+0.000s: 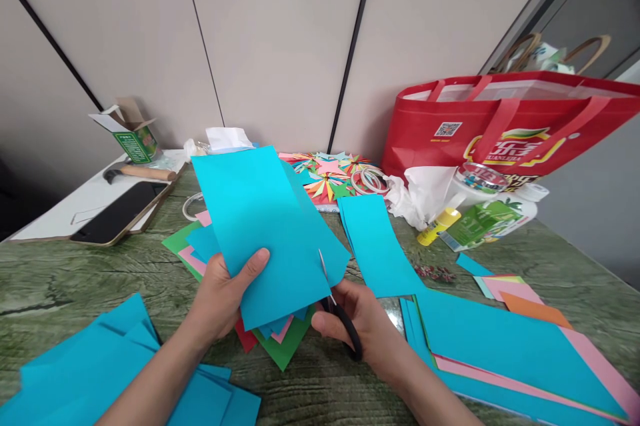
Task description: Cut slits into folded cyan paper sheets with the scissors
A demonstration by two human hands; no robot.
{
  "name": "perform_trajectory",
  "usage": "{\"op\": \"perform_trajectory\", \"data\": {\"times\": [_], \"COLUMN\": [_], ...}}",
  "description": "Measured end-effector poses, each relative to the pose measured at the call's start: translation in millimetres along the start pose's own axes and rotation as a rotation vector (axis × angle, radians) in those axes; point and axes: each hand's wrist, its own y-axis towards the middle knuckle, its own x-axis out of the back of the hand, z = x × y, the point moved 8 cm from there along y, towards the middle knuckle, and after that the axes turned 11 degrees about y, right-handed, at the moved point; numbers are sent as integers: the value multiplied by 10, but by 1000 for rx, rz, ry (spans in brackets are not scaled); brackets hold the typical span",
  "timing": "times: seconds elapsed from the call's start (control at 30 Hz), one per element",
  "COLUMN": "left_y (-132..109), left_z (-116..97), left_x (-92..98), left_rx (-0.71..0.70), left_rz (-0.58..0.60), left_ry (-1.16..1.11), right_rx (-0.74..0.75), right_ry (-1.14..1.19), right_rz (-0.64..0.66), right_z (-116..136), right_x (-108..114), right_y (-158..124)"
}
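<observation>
My left hand (pixel 225 293) pinches the lower edge of a folded cyan paper sheet (pixel 260 226), thumb on top, and holds it tilted up above the table. My right hand (pixel 357 326) grips black-handled scissors (pixel 335 309). The blades point up into the sheet's lower right edge, and the paper is parted along them. Under the sheet lie green, pink and red paper pieces (pixel 280 343).
Cyan paper stacks lie at lower left (pixel 90 373), centre (pixel 375 246) and lower right (pixel 510 346) on the green wood-grain table (pixel 60 273). Behind are folded paper stars (pixel 327 176), tape rolls (pixel 370 181), a yellow glue stick (pixel 439 226), a red bag (pixel 505 126), a phone (pixel 117 213) and a small carton (pixel 133 133).
</observation>
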Motion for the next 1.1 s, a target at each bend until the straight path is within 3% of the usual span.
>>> {"op": "perform_trajectory", "data": {"times": [0.5,1.1], "left_y": [-2,-24], "left_z": [10,-32], "left_x": [-26,-31], "left_rx": [24,22], "left_rz": [24,20], "left_ry": [38,56], "right_rx": [-17,20], "right_ry": [-129,-36], "right_rz": [-24,-17], "right_z": [-63,-5], "right_x": [61,16], "right_y": [-1,1]}}
